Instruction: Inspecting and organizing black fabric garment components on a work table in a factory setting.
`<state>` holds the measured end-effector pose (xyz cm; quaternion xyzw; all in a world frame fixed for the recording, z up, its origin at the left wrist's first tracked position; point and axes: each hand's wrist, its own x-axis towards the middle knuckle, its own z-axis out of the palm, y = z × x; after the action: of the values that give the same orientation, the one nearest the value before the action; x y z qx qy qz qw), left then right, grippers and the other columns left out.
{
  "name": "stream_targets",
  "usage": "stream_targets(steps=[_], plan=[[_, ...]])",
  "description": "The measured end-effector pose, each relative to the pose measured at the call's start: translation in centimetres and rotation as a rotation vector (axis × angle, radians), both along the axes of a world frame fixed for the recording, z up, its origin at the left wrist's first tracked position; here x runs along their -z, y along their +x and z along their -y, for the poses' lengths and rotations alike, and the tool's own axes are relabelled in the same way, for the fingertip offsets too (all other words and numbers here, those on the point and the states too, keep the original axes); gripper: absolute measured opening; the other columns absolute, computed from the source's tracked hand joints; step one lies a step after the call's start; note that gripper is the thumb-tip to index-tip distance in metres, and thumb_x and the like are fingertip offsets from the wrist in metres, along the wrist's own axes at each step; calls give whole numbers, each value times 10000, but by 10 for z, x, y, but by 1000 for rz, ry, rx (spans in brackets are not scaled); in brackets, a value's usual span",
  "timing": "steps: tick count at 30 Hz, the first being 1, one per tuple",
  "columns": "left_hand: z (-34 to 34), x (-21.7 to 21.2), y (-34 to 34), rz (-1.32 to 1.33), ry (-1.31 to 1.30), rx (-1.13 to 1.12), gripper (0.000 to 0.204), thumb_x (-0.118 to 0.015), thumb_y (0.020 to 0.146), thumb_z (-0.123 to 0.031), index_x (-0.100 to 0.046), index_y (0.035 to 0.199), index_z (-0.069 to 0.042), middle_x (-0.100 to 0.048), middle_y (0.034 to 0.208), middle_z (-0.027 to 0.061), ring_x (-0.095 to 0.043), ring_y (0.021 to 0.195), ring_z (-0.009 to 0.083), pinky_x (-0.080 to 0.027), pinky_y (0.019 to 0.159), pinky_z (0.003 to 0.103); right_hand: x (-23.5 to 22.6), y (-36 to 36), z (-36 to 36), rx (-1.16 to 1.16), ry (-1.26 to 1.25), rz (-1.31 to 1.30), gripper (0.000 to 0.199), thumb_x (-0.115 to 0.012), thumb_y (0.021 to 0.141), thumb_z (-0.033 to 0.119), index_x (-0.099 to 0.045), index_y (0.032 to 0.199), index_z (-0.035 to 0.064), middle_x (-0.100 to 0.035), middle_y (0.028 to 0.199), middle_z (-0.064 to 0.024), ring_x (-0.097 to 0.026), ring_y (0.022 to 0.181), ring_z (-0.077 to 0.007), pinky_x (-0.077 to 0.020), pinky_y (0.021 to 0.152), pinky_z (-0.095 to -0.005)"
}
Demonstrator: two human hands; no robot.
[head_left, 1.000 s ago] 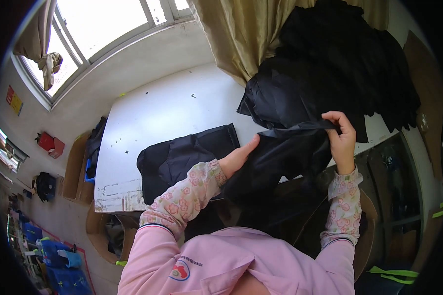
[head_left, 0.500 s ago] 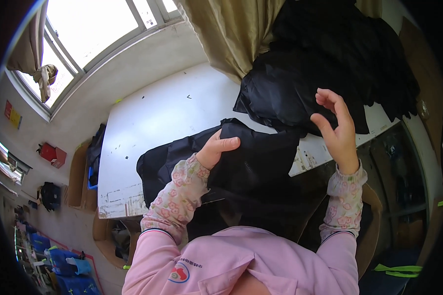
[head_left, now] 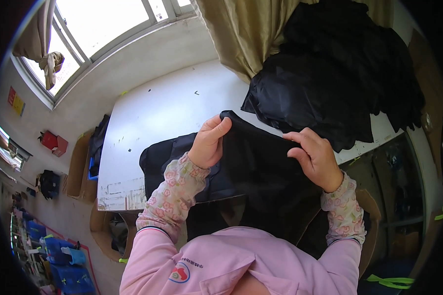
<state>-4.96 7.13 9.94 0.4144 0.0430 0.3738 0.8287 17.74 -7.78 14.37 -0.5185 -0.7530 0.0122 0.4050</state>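
A black cloth piece [head_left: 261, 162] hangs over the near edge of the white table, its upper edge raised and drawn fairly straight between my two hands. At the upper left corner of that edge my left hand [head_left: 209, 140] is closed, thumb pressed on the cloth. My right hand [head_left: 315, 157] is at the other end of the edge, index finger and thumb curved around it; its remaining fingers are partly hidden. More black fabric [head_left: 170, 152] lies flat on the table beside my left wrist. Both forearms wear flowered sleeve covers.
A large heap of black fabric [head_left: 320, 93] covers the right back of the white table [head_left: 167, 103]. A gold curtain [head_left: 241, 34] hangs down to the table's back edge. Cardboard boxes [head_left: 79, 167] stand beyond the left side. A few dark scraps dot the tabletop.
My right hand has come down and left from the air onto the cloth's edge. The left hand has lifted its corner slightly, and the edge now stretches between both hands.
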Motion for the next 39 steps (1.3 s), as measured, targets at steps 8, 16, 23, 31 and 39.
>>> stream_targets(steps=[8, 16, 23, 31, 39], plan=[[-30, 38, -7, -410, 344, -488, 153, -588, 944, -136, -618, 1039, -20, -595, 804, -9, -535, 696, 61, -444, 653, 197, -42, 18, -27, 304, 345, 164, 207, -737, 775, 190, -601, 751, 36, -577, 663, -74, -529, 592, -268, -401, 551, -346], [112, 154, -1, -833, 492, -15, 1148, -820, 744, -165, 37, 1505, -106, -455, 1266, 205, -637, 887, 182, -502, 823, 284, -54, 24, -51, 255, 107, -421, 186, -665, 869, 173, -632, 888, -9, -556, 622, 5, -448, 549, -41, -356, 499, -244], [106, 172, 54, -440, 330, -262, 1065, -721, 814, -30, 132, 1451, 16, -434, 1360, 162, -535, 1159, 217, -421, 996, 328, -51, 1, -49, -9, -48, -1056, 198, -640, 898, 160, -633, 976, -21, -639, 775, -13, -571, 675, -53, -437, 605, -187], [24, 183, 47, -383, 260, -611, 345, -537, 960, -149, -499, 1286, -42, -567, 1249, 45, -544, 1138, 207, -408, 999, 337, -48, 2, -27, -139, -177, -1298, 175, -566, 936, 135, -619, 1027, -4, -667, 961, -49, -631, 832, -98, -495, 739, -218], [16, 134, 36, 87, -563, -159, 301, -523, 965, -249, -583, 1191, -59, -664, 1040, 88, -643, 953, 221, -512, 836, 315, -17, 17, -32, -90, -229, -1187, 146, -594, 932, 146, -617, 981, 11, -665, 883, -13, -602, 775, -59, -473, 685, -209]])
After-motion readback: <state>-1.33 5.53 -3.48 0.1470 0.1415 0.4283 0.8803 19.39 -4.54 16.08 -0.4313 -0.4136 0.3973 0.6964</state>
